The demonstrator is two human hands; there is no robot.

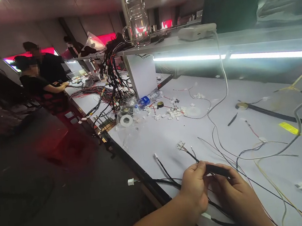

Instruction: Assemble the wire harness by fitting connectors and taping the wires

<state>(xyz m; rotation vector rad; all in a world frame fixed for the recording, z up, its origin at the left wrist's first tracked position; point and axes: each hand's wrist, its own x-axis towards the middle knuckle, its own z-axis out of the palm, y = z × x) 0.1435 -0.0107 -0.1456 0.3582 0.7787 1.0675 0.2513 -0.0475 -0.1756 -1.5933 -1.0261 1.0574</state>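
Both of my hands hold a black wrapped cable [217,170] above the front edge of the white table. My left hand [194,184] pinches it where thin wires come out, and these lead to a white connector [180,145]. Just to the right, my right hand [233,187] has its fingers closed round the thicker black part. More black cable branches lie under and left of my hands, one ending in a small white plug [155,156], another in a white connector [131,181] that sticks out past the table edge.
Scattered white connectors [177,112], a plastic bottle [144,100] and a tape roll [126,120] lie farther back. Loose wires and a grey cable cross the right side. A shelf [165,46] carries a glass jug [138,21]. People [35,83] stand at the far left.
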